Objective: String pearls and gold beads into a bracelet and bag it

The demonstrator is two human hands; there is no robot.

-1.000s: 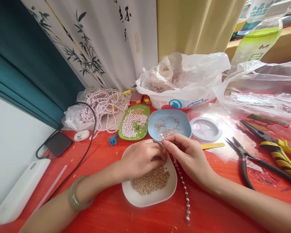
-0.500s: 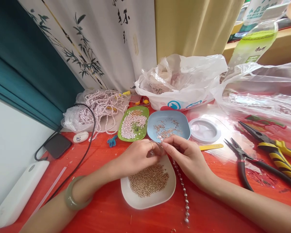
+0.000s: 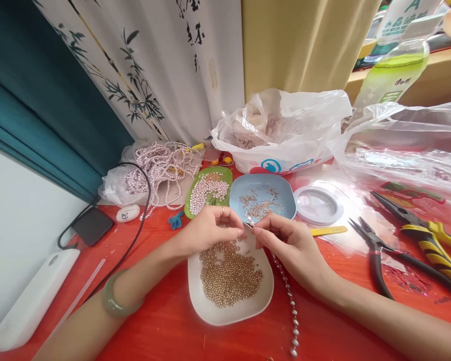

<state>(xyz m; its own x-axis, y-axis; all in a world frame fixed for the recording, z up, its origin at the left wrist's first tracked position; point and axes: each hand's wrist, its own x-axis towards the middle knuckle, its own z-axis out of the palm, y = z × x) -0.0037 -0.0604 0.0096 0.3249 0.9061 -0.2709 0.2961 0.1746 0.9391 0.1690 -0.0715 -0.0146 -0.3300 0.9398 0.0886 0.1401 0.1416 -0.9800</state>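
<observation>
Fingertips meet over the white dish, beading a chain.

Left hand pinches narrow above the white dish of gold beads; what it grips is too small to tell. Right hand pinches the top of the bead chain, which trails down over the red table. Chain looks light, limp, likely slippery; best held near its end link. Pliers lie right.
</observation>
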